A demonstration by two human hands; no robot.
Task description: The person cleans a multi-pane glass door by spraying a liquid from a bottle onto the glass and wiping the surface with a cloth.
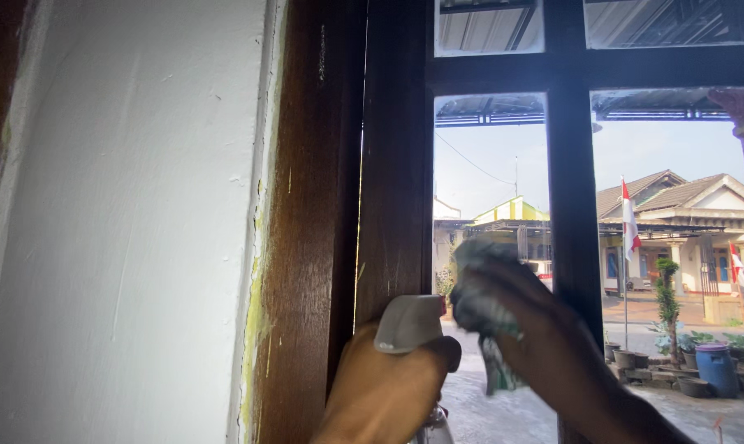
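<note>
gripping spray bottle (410, 325), left hand (384, 382) raised | right hand (544, 345) fingers clenched on cloth (479, 304) against window pane (491, 181)

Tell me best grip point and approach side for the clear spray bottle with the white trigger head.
Probably the neck just under the white trigger head, approached from behind, index finger reaching round to the trigger. The clear spray bottle stands upright with its nozzle toward the glass window pane; the left hand wraps it that way, while the right hand presses a crumpled grey cloth to the glass.
</note>
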